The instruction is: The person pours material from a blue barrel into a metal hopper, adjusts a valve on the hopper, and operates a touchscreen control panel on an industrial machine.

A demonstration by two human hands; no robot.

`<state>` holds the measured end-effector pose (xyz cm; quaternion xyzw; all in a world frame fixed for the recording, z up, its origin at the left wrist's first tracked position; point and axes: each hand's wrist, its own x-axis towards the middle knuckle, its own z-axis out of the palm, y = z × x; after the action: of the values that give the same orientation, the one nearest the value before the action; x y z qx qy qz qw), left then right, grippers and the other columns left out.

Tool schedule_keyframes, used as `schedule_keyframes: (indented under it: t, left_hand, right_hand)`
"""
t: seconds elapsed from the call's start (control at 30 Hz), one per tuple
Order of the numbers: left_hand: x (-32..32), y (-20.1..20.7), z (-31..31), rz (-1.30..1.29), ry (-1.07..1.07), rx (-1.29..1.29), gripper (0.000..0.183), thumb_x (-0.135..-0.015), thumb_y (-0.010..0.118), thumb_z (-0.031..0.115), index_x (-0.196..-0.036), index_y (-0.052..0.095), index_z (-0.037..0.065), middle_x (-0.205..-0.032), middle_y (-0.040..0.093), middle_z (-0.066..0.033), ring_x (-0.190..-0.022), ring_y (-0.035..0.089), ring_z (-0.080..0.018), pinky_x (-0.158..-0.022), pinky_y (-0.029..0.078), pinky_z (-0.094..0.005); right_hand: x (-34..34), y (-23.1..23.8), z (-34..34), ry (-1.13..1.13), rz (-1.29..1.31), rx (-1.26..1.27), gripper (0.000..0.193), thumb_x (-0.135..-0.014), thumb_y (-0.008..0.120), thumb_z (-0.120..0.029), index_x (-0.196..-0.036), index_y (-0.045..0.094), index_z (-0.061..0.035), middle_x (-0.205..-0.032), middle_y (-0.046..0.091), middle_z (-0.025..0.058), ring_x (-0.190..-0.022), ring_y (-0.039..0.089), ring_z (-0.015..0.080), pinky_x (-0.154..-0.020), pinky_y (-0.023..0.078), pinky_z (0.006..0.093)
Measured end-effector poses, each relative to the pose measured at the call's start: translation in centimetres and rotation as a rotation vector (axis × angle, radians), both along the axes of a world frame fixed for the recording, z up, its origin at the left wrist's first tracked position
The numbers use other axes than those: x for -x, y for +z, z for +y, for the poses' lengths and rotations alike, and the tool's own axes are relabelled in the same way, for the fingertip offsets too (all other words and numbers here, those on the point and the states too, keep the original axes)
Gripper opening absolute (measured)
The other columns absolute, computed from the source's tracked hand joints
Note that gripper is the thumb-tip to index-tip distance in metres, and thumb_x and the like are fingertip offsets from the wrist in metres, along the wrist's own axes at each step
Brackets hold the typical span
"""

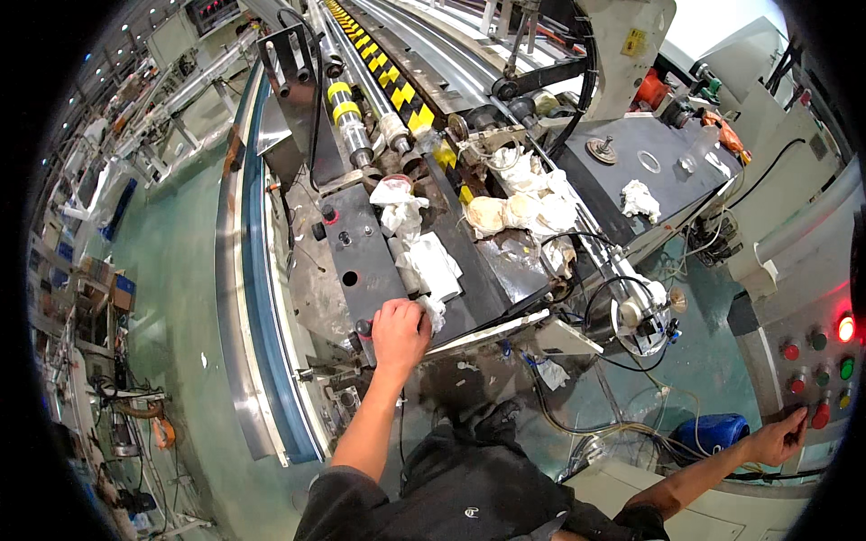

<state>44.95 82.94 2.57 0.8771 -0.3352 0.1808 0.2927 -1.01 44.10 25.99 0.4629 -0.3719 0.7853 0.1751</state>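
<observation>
My left hand (pixel 401 335) lies over the near end of a dark metal control plate (pixel 365 248), its fingers curled down. Whatever it grips is hidden under the palm. A black knob (pixel 363 326) sits just left of those fingers. Crumpled white cloths (pixel 431 263) lie just beyond this hand. Far to the right, my right hand (pixel 778 439) is raised at a grey control panel (pixel 767 361), thumb and fingers apart. Its fingertips are beside a large red button (pixel 819 416); contact cannot be made out. A red lamp (pixel 845 328) glows above.
Rollers (pixel 352 126) and a yellow-black striped strip (pixel 383 68) run away from me. More soiled cloths (pixel 523 203) lie on the machine. A dark side table (pixel 645 162) carries a metal disc and a ring. Cables and a blue drum (pixel 713 433) occupy the floor at right.
</observation>
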Motion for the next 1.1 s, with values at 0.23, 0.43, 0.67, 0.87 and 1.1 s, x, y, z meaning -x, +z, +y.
schedule_keyframes:
  t: [0.23, 0.43, 0.67, 0.87, 1.1]
  left_hand:
    - [0.0, 0.0, -0.1, -0.008, -0.006, 0.018, 0.014, -0.075, 0.071, 0.015, -0.087, 0.065, 0.009, -0.091, 0.068, -0.0053, -0.098, 0.061, -0.0264, -0.079, 0.046, -0.0422]
    - [-0.1, 0.2, -0.3, -0.017, 0.0, 0.015, 0.014, -0.075, 0.071, 0.015, -0.087, 0.066, 0.009, -0.091, 0.068, -0.0051, -0.097, 0.062, -0.0261, -0.079, 0.046, -0.0418]
    - [-0.1, 0.1, 0.2, -0.018, 0.003, 0.017, 0.014, -0.075, 0.07, 0.015, -0.087, 0.066, 0.009, -0.091, 0.068, -0.0052, -0.097, 0.062, -0.0262, -0.078, 0.046, -0.0419]
    - [0.1, 0.0, -0.2, -0.017, 0.002, 0.008, 0.012, -0.077, 0.07, 0.015, -0.086, 0.066, 0.009, -0.091, 0.068, -0.0052, -0.097, 0.062, -0.0268, -0.078, 0.046, -0.0421]
    - [0.2, 0.0, -0.7, 0.013, 0.011, -0.004, 0.01, -0.08, 0.069, 0.017, -0.085, 0.065, 0.009, -0.092, 0.068, -0.0064, -0.098, 0.06, -0.0284, -0.08, 0.046, -0.0431]
  right_hand:
    - [1.4, -0.4, -1.0, -0.001, -0.006, -0.007, 0.031, -0.085, 0.083, -0.026, -0.094, 0.075, 0.0026, -0.09, 0.074, 0.0095, -0.078, 0.065, 0.0127, -0.072, 0.055, 0.0255]
    - [1.3, -0.4, -1.1, -0.002, 0.013, 0.022, 0.032, -0.084, 0.083, -0.026, -0.094, 0.074, 0.003, -0.089, 0.074, 0.0098, -0.078, 0.066, 0.013, -0.072, 0.055, 0.025]
    - [1.2, -0.5, -0.9, 0.07, -0.026, 0.048, 0.031, -0.083, 0.084, -0.024, -0.091, 0.074, 0.0035, -0.093, 0.074, 0.0128, -0.082, 0.067, 0.0169, -0.075, 0.057, 0.0296]
    - [2.4, -0.8, -1.2, 0.001, -0.006, 0.025, 0.031, -0.082, 0.085, -0.022, -0.093, 0.073, 0.0044, -0.092, 0.074, 0.0138, -0.081, 0.068, 0.0171, -0.076, 0.057, 0.0302]
    - [-0.7, -0.2, -0.7, 0.0, -0.112, -0.064, 0.033, -0.083, 0.083, -0.027, -0.097, 0.075, 0.0015, -0.096, 0.075, 0.0124, -0.084, 0.068, 0.0175, -0.079, 0.056, 0.03]
